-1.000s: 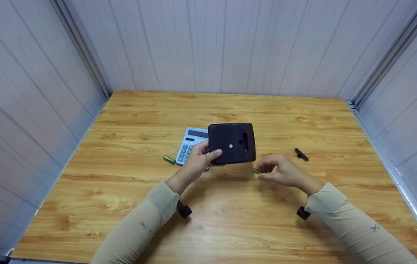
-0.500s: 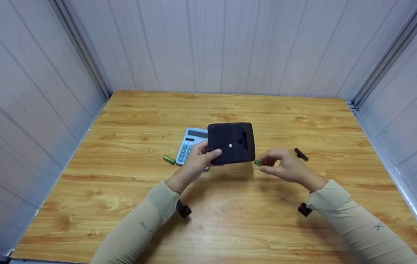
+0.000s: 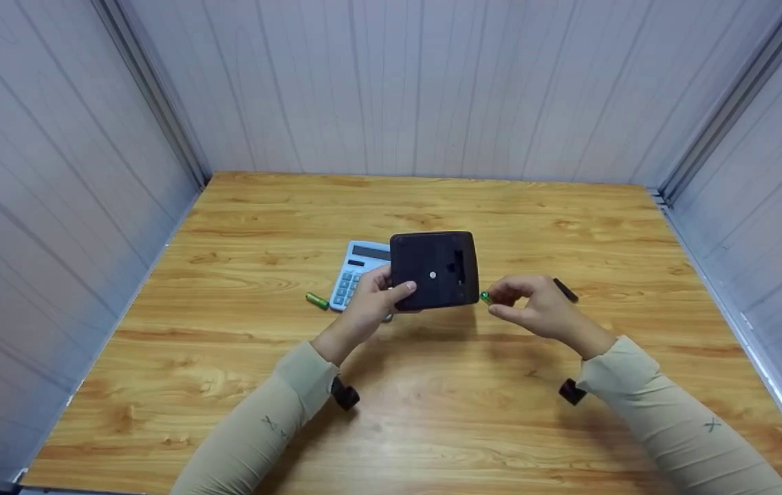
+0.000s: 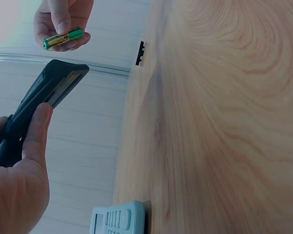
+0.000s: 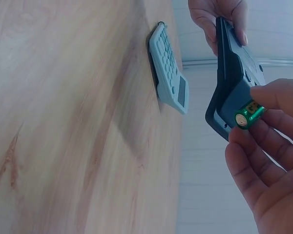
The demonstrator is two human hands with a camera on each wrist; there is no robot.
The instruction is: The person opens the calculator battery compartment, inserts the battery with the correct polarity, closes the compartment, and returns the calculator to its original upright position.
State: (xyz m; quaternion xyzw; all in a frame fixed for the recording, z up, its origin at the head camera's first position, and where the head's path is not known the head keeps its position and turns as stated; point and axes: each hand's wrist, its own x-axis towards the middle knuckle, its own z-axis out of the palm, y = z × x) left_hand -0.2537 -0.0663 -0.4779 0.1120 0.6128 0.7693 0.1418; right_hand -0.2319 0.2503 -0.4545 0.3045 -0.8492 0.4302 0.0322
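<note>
Your left hand (image 3: pixel 370 297) grasped the black device (image 3: pixel 432 256), the thumb lying on its flat face; this device was raised above the table (image 3: pixel 391 433) and hid one part of the blue calculator (image 3: pixel 350 280). Your right hand (image 3: pixel 535 306) pinched the green battery (image 5: pixel 250 115), which was just beside the device, but apart from it. A second battery (image 3: pixel 317 300) lay beside the calculator, and the small black cover (image 3: pixel 567 290) lay beyond your right hand.
</note>
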